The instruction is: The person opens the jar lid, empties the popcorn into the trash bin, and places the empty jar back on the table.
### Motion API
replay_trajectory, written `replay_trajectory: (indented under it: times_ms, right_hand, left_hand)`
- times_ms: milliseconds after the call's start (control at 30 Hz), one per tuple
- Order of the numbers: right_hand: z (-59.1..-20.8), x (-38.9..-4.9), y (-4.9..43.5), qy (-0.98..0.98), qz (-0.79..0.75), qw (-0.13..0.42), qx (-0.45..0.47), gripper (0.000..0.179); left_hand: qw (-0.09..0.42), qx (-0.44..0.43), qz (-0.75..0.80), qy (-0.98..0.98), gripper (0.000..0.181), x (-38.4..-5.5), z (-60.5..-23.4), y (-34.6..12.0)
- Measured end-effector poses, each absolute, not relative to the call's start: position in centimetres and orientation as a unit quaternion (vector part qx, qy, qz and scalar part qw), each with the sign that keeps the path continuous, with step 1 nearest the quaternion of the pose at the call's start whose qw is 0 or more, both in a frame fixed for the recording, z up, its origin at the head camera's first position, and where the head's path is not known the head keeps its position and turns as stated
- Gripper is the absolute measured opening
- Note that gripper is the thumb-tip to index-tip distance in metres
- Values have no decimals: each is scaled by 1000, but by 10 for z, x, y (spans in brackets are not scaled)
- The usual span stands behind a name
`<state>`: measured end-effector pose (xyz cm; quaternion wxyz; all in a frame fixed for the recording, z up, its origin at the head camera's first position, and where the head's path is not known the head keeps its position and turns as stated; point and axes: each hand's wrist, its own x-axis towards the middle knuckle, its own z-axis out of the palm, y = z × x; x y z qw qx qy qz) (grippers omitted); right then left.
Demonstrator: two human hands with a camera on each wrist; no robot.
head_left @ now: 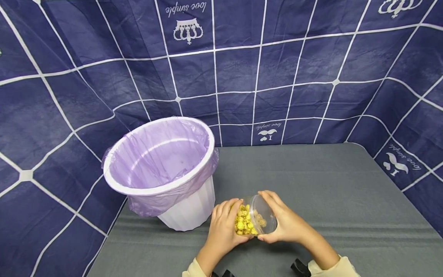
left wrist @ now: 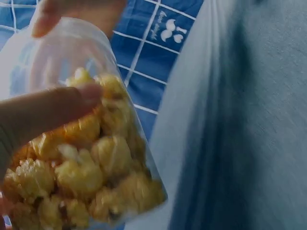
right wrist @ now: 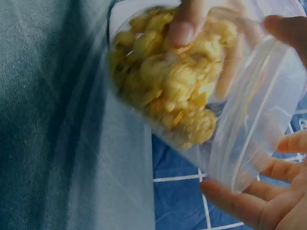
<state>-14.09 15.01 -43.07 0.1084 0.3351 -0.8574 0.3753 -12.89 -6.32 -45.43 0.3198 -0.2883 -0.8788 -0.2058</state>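
Note:
A clear plastic jar (head_left: pixel 243 227) partly filled with yellow popcorn (right wrist: pixel 177 86) is tilted on its side between both hands. My left hand (head_left: pixel 221 227) grips the jar's body, and in the left wrist view the thumb (left wrist: pixel 53 108) lies across its wall. At the jar's mouth is a clear round lid (right wrist: pixel 259 110). My right hand (head_left: pixel 288 221) holds this lid by its rim, thumb on one side and fingers on the other. The popcorn lies toward the jar's base, at the left hand's end.
A white bin (head_left: pixel 188 204) lined with a thin purple bag (head_left: pixel 155 157) stands left of the hands, close to the left one. Grey cloth (head_left: pixel 311 173) covers the table. Blue gridded fabric (head_left: pixel 235 69) hangs at the back and sides.

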Motion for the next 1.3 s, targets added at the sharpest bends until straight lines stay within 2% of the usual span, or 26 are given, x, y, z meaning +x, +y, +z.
replay_trajectory:
  times_ms: [100,333,433,533,633,733,833,967,1100,1167,1300]
  right_hand:
    - [-430,-141,150,-863,344,114,353,106]
    - [-420,-137,151,-871,303,90,377,111]
    - [-413,-132,149,-887,312,59,336,112]
    - [-407,-127,144,-910,321,37,259,108]
    - [-404,-125,139,-927,313,33,201,98]
    - [-404,-126,135,-933,305,40,188,94]
    - [-407,-128,136,-923,306,56,227,91]
    - [-411,-132,142,-892,290,79,339,92]
    - [-409,-134,149,-865,290,58,405,100]
    - [-407,-132,151,-874,299,28,381,104]
    - [-402,-124,148,-918,307,-22,250,103]
  left_hand:
    - [301,-287,-216,-883,96,-129,-456,-66]
    - [302,-294,-224,-879,98,-129,-459,-69]
    - [297,-290,-224,-882,98,-128,-459,-68]
    - [296,-289,-221,-883,98,-127,-457,-66]
    - [303,-294,-214,-881,98,-127,-456,-64]
    - [313,-299,-204,-878,99,-127,-457,-64]
    - [307,-301,-203,-880,99,-128,-458,-65]
    - [275,-298,-217,-888,99,-127,-460,-68]
    - [256,-302,-234,-888,102,-126,-462,-69]
    - [257,-304,-238,-886,103,-126,-464,-69]
    - [263,-296,-236,-887,103,-126,-464,-67]
